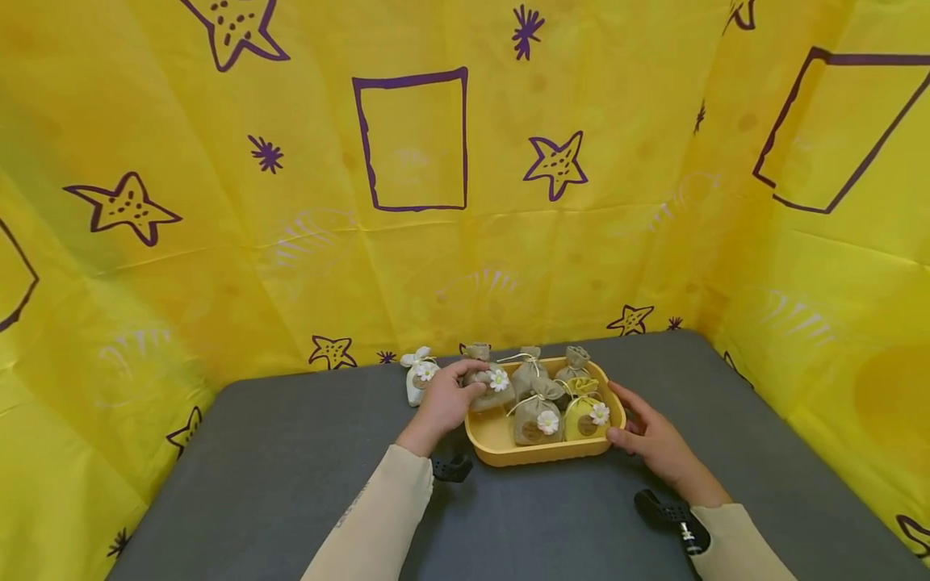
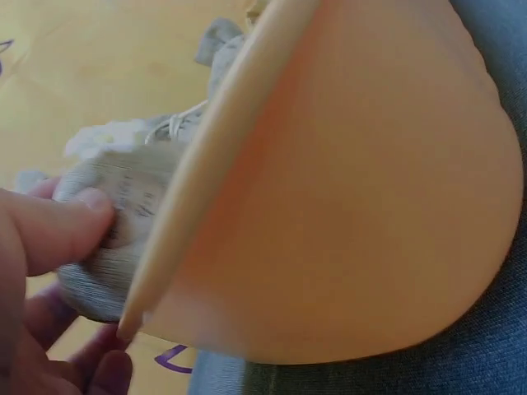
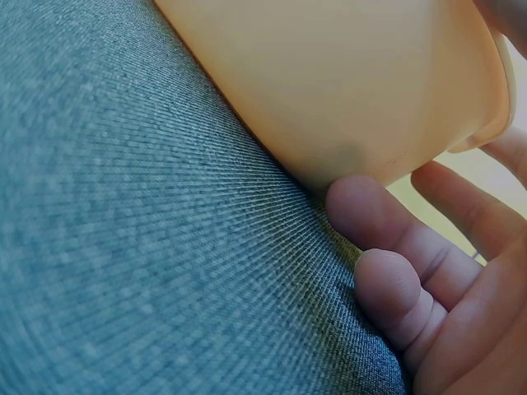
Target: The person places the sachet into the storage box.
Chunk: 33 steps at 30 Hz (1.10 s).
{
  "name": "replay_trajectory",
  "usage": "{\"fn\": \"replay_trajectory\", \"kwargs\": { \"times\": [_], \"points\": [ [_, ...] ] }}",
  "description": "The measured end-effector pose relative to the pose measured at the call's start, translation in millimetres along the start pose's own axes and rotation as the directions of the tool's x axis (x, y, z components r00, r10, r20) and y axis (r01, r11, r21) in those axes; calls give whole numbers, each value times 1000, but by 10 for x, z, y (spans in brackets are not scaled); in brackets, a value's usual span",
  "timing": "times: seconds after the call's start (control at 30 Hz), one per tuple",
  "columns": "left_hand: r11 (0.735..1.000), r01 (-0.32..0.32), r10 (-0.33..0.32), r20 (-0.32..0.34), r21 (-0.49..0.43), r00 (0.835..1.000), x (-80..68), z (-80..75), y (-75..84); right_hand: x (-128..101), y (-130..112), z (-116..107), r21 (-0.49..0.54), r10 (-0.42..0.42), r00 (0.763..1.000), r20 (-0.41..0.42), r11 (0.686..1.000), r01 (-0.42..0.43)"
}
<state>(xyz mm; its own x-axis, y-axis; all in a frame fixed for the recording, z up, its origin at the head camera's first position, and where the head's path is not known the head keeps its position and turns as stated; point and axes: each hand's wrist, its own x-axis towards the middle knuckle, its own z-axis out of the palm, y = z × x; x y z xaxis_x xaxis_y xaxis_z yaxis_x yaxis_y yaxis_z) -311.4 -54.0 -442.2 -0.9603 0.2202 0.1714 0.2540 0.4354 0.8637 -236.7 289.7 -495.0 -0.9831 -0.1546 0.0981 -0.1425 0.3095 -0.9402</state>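
The fingers (image 2: 58,226) of the left hand (image 1: 445,401) curl round a grey burlap pouch (image 1: 488,379) with a white daisy on its front, thumb pressed on the cloth and the other fingertips beneath it, as the left wrist view shows; the pouch sits at the near-left corner of a yellow tray (image 1: 508,452), right against the tray's rim. The right hand (image 1: 650,440) lies beside the tray's right end with its fingers (image 3: 375,218) nearly straight and relaxed, one fingertip touching the tray's outer wall low down where it meets the cloth, the rest resting on the grey worktop (image 1: 291,468); it grips nothing. Inside the tray stand more small tied pouches: another grey one with a daisy (image 1: 536,418) at the front, a yellow pouch with a daisy (image 1: 585,415) to its right, and two grey ones (image 1: 529,369) behind. A white pouch (image 1: 420,378) stands on the worktop just left of the left hand, outside the tray. Both forearms wear cream sleeves (image 1: 385,516) with a black wrist mount (image 1: 672,516) on each. Yellow sheeting (image 1: 218,266) printed with purple stars and rectangles walls in the worktop on three sides.
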Motion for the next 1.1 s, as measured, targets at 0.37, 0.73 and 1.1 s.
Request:
{"fn": "replay_trajectory", "kwargs": {
  "times": [0.37, 0.73, 1.1],
  "points": [
    [994, -18, 13, 43, 106, 999, 2, 1, -71, 18, 33, 3, -16, 14, 1000, -3, 1000, -14],
    [998, 18, -21, 40, 59, 999, -30, -44, -122, 12, 14, 17, 9, -4, 1000, 2, 1000, 4],
    [999, -14, 12, 54, 34, 998, -202, -103, -72, 5, 22, 4, -4, -12, 1000, 4, 1000, 12]
  ]
}}
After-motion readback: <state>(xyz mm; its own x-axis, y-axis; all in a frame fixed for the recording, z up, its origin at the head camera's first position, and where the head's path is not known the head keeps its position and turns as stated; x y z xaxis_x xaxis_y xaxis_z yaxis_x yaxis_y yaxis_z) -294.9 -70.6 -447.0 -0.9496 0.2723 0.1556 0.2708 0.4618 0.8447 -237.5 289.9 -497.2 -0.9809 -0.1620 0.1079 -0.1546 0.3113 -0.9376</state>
